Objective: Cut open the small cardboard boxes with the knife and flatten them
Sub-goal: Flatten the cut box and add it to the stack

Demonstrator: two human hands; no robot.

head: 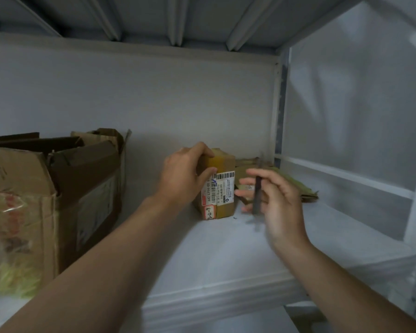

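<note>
A small brown cardboard box (222,188) with yellow tape and a barcode label stands upright on the white shelf (226,255). My left hand (186,179) grips its top left corner, thumb on the front face and fingers over the top. Just right of the box, my right hand (274,200) holds a dark, slim knife (258,198) almost upright; the hand is motion-blurred, with its fingers spread toward the box. Behind my right hand lies a pile of flattened cardboard (296,186).
A large, worn open carton (58,200) with plastic wrap on its front fills the shelf's left side. The back wall is close behind the box. A metal upright (280,111) and a crossbar bound the shelf on the right, and another shelf hangs overhead.
</note>
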